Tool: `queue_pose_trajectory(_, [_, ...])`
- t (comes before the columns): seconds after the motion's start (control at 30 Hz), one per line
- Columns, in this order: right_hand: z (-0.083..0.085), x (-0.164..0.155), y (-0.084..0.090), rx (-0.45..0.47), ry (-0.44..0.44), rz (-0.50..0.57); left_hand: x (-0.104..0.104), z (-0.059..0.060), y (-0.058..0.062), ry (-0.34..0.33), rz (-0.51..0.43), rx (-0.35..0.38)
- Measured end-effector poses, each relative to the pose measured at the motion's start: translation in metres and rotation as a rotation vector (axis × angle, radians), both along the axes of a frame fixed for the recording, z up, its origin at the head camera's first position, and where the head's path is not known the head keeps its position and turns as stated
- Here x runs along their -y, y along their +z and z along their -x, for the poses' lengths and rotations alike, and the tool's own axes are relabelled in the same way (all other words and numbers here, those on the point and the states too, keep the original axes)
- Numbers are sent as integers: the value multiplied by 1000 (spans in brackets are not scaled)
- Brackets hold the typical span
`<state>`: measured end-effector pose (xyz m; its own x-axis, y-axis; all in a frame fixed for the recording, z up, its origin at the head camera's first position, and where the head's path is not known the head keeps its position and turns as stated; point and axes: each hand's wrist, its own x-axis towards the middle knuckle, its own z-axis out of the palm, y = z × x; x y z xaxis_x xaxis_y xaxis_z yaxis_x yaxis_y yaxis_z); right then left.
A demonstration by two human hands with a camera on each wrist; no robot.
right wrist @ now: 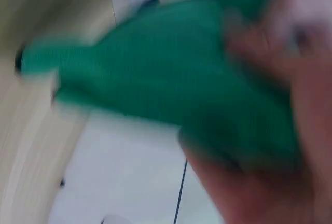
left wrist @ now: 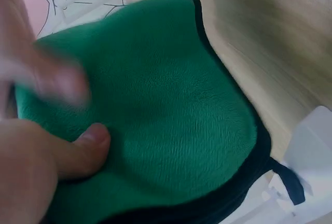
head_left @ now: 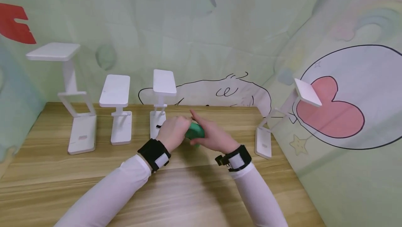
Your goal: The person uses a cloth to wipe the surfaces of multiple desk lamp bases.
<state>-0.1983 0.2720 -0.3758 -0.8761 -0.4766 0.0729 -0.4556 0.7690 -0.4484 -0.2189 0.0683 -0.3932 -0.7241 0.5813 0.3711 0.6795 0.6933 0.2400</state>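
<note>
A folded green towel (left wrist: 166,89) with dark edging and a small hanging loop is held between both hands, above the table. My left hand (head_left: 174,131) pinches it, the thumb (left wrist: 93,143) lying on its upper face in the left wrist view. On the other side, my right hand (head_left: 216,134) holds the towel (head_left: 195,131) between fingers and thumb. In the right wrist view the towel (right wrist: 145,63) and the hands are blurred, and the fingertips under the cloth are hidden.
White folding stands rise from the wooden table (head_left: 188,192): a tall one (head_left: 82,134), a lower one (head_left: 121,127) and one (head_left: 164,82) close behind my left hand. Another stand (head_left: 263,143) is at the right. Printed curtains (head_left: 188,38) hang behind and beside the table.
</note>
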Motion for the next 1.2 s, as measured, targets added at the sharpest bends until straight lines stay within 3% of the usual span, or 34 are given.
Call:
queue_pose_trajectory(0.1, [-1, -49, 2, 172, -48, 56, 2, 1, 1, -1, -11, 7])
queue_pose_trajectory(0.17, [0, -87, -2, 141, -163, 89, 4, 2, 2, 3, -18, 7])
queue_pose_trajectory(0.27, [4, -142, -13, -3, -457, 139, 6, 3, 4, 9, -22, 4])
queue_pose_trajectory(0.4, [3, -202, -27, -159, -947, 214, 6, 3, 7, 8, -27, -10])
queue_pose_trajectory(0.47, [0, -224, -36, -198, -1131, 262, 6, 3, 7, 5, -34, -20])
queue_pose_trajectory(0.53, [-3, -241, -45, -209, -1244, 289, 6, 3, 8, 2, -37, -25])
queue_pose_trajectory(0.63, [-5, -257, -52, -131, -1283, 310, 5, 3, 9, 1, -42, -22])
queue_pose_trajectory(0.8, [1, -278, -58, 29, -1197, 271, 4, 0, 10, -3, -58, -49])
queue_pose_trajectory(0.97, [6, -291, -63, 42, -1182, 256, 4, -1, 11, -30, -68, -74])
queue_pose_trajectory(1.2, [17, -285, -60, -3, -1182, 252, 7, 2, 10, -2, -70, -100])
